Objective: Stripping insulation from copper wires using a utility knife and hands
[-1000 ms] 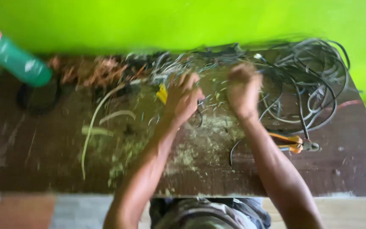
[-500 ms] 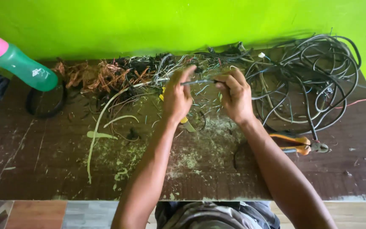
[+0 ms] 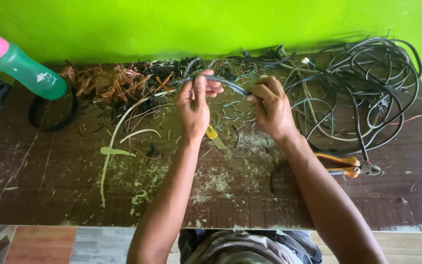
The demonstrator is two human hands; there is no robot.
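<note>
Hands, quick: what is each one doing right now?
Left hand: fingers closed on one end of a dark cable.
Right hand: fingers pinched shut on the same cable's other end.

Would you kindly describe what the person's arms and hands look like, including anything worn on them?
Both forearms are bare: no sleeves reach them, and no gloves, watch or bracelets show. The left hand and right hand appear ringless. At the bottom edge, a camouflage-patterned garment in grey-green covers the lap.

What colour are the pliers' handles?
Orange, seen in the head view: the pliers lie on the table by the right forearm.
</note>
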